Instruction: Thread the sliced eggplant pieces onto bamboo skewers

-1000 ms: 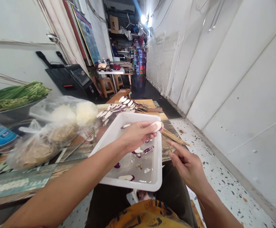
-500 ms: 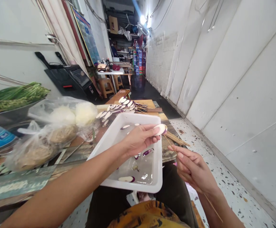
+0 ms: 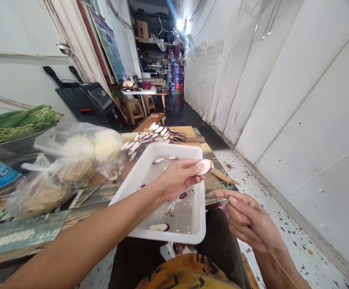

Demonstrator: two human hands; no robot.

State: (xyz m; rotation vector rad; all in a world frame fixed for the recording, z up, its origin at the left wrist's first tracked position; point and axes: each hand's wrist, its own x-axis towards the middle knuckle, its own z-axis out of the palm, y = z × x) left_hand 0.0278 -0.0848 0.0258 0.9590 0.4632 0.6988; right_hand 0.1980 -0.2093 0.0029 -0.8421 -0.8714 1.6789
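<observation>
My left hand (image 3: pixel 176 176) pinches a white eggplant slice (image 3: pixel 205 165) with a purple rim, held over the right edge of a white plastic tray (image 3: pixel 198 228). My right hand (image 3: pixel 249 222) is closed on a thin bamboo skewer (image 3: pixel 215 181) whose tip points up toward the slice. The skewer's tail runs back past my wrist. The tray holds water and several loose eggplant slices (image 3: pixel 159 227). It rests partly on the table edge and partly over my lap.
Finished eggplant skewers (image 3: pixel 153 136) lie fanned on the wooden table behind the tray. A bundle of bare skewers (image 3: pixel 224 176) lies at the table's right edge. Plastic bags of noodles (image 3: pixel 72 160) and a bowl of green stalks (image 3: pixel 15 124) sit left. A white wall runs along the right.
My left hand carried the slice a little right and down past the tray's edge. My right hand drew the skewer back and lower, its tip now close under the slice.
</observation>
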